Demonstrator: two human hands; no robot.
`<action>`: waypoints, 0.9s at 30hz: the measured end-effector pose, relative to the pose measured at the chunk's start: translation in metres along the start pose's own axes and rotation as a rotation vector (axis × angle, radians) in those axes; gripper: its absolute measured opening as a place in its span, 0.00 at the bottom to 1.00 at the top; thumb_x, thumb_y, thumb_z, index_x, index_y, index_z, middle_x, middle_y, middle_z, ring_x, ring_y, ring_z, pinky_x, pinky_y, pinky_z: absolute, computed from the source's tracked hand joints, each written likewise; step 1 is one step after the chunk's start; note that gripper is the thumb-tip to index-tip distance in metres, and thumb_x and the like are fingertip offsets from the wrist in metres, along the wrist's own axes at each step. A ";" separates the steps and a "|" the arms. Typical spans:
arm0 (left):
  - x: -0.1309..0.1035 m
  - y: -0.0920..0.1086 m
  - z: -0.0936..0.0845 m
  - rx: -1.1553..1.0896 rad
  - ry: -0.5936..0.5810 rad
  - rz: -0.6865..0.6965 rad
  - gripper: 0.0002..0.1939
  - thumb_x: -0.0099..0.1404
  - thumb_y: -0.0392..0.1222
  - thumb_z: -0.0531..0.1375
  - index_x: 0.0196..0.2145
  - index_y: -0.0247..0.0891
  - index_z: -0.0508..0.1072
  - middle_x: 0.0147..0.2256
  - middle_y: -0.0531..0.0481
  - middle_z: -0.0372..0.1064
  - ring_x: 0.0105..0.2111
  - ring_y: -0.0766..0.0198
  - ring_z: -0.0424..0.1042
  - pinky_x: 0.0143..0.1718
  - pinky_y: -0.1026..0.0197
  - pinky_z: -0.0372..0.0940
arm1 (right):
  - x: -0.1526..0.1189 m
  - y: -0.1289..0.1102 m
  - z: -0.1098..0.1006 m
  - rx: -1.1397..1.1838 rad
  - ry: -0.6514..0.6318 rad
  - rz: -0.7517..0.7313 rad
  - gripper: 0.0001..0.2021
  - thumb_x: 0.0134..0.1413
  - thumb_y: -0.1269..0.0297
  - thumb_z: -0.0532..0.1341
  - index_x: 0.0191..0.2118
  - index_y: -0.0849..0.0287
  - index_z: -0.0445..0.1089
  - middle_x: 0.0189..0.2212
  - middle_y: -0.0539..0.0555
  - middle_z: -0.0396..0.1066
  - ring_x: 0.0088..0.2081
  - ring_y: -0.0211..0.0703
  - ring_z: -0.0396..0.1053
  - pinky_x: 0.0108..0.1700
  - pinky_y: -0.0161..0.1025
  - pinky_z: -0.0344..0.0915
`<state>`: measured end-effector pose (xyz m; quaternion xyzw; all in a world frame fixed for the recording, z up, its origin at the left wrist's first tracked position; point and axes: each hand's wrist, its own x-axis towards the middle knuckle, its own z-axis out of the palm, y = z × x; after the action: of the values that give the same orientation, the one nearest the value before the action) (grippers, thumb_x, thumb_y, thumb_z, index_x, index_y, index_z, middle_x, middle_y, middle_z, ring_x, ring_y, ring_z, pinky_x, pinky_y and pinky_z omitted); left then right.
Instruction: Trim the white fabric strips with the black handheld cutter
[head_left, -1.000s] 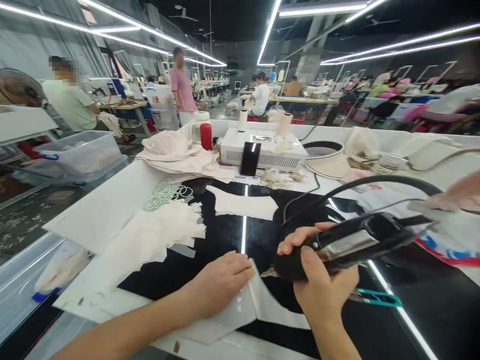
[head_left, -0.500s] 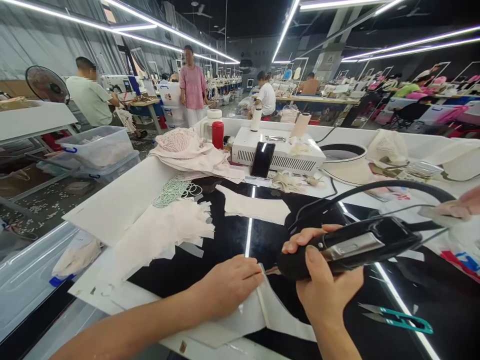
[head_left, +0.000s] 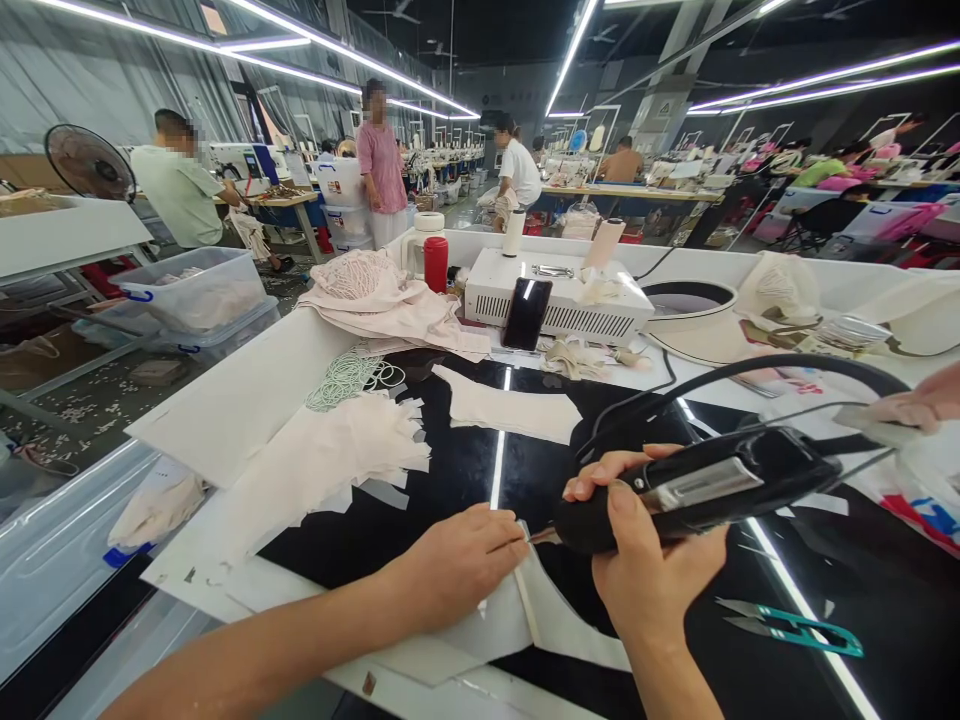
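Note:
My left hand [head_left: 457, 565] lies with its fingers pressed together on a pale fabric piece [head_left: 574, 625], near the piece's top end. In my right hand [head_left: 649, 540] is a black corded handheld tool [head_left: 705, 490], whose narrow tip points left at my left fingertips. The fabric piece has a narrow strip along it and curves away to the right on the black glossy tabletop [head_left: 465, 480]. Another cream piece [head_left: 514, 405] lies flat beyond my hands. A stack of cut cream pieces [head_left: 337, 465] is at the left.
Teal thread snips [head_left: 795, 628] lie at the right. Behind are a white box [head_left: 555, 290], a phone [head_left: 527, 313], a red-lidded cup [head_left: 435, 264] and green cord [head_left: 349, 382]. Another person's hand [head_left: 926, 400] is at the right edge, near the tool's cable. Several people are in the background.
My hands and the tool hold almost the same place. In the background, the seated person in white has leaned to the left, and the view has shifted slightly.

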<state>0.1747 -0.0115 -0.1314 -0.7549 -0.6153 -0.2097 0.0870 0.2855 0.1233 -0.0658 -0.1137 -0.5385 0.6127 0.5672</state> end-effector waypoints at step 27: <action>-0.008 -0.005 0.002 0.014 -0.010 0.026 0.15 0.74 0.29 0.52 0.53 0.39 0.73 0.55 0.43 0.71 0.56 0.57 0.72 0.61 0.50 0.67 | -0.011 -0.017 -0.012 -0.019 0.048 -0.007 0.17 0.54 0.69 0.69 0.48 0.52 0.67 0.30 0.47 0.71 0.27 0.41 0.70 0.32 0.45 0.72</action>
<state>0.1692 -0.0170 -0.1375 -0.7632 -0.6073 -0.2007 0.0918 0.3076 0.1169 -0.0622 -0.1318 -0.5310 0.6025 0.5811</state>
